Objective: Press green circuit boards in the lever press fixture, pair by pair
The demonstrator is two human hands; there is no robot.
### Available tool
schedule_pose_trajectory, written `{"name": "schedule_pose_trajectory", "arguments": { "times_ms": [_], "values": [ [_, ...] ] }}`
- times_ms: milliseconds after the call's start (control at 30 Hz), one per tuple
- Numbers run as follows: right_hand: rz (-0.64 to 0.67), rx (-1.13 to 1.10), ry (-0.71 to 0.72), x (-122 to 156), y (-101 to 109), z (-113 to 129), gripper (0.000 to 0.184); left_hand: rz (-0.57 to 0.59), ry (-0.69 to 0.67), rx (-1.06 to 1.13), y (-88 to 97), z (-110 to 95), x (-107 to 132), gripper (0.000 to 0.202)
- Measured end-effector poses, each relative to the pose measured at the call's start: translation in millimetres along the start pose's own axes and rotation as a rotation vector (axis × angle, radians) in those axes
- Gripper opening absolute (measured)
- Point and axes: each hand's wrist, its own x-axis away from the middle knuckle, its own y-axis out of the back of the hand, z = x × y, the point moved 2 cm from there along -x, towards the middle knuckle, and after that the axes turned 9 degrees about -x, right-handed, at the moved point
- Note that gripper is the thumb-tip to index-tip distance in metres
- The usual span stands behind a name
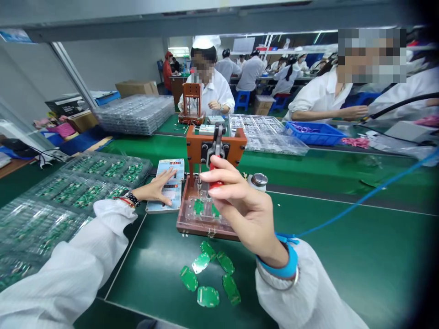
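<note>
My right hand (240, 201) is wrapped round the red handle (216, 183) of a toggle clamp (216, 145) on an orange-framed test fixture (190, 151). Under the clamp, small green circuit boards (199, 207) sit in the fixture's clear plate, partly hidden by that hand. My left hand (156, 188) lies with fingers spread over two light-blue meter boxes (164, 208) with red digits, left of the fixture. Several loose green circuit boards (208, 296) are scattered on the green mat in front.
Clear trays of boards (85, 183) cover the left side. A metal-lidded jar (259, 180) stands right of the fixture. A blue cord (370, 192) runs right from my wristband. Across the bench are co-workers, a second fixture (192, 103), stacked trays (137, 112) and a blue basket (313, 133).
</note>
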Motion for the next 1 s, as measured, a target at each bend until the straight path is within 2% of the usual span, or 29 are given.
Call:
{"name": "schedule_pose_trajectory", "arguments": {
  "times_ms": [167, 333, 533, 700, 767, 867, 1000],
  "values": [
    [-0.009, -0.189, -0.044, 0.5, 3.7, -4.3, 0.033, 0.138, -0.037, 0.029, 6.8, 13.4, 5.9, 0.119],
    [0.000, -0.210, -0.078, 1.4, 4.9, -4.9, 0.027, 0.199, 0.018, -0.011, 8.8, 15.9, 8.3, 0.118],
    [-0.024, -0.142, -0.070, 3.1, 5.5, -4.0, 0.022, 0.216, 0.075, -0.121, 11.2, 5.2, 9.5, 0.115],
    [-0.022, -0.079, 0.000, 4.1, 4.7, -6.2, 0.021, 0.193, 0.066, -0.194, 11.7, -2.6, 8.3, 0.103],
    [-0.030, -0.059, 0.010, 3.5, 4.4, -7.1, 0.020, 0.157, 0.089, -0.257, 12.6, -12.4, 11.1, 0.096],
    [-0.031, 0.003, 0.028, 0.6, 4.2, -5.6, 0.020, 0.050, 0.130, -0.323, 9.7, -42.7, 27.6, 0.079],
    [-0.036, 0.137, 0.027, 4.0, 4.1, 2.8, 0.023, -0.179, 0.284, -0.392, -7.0, -94.0, 78.7, 0.048]
  ]
}}
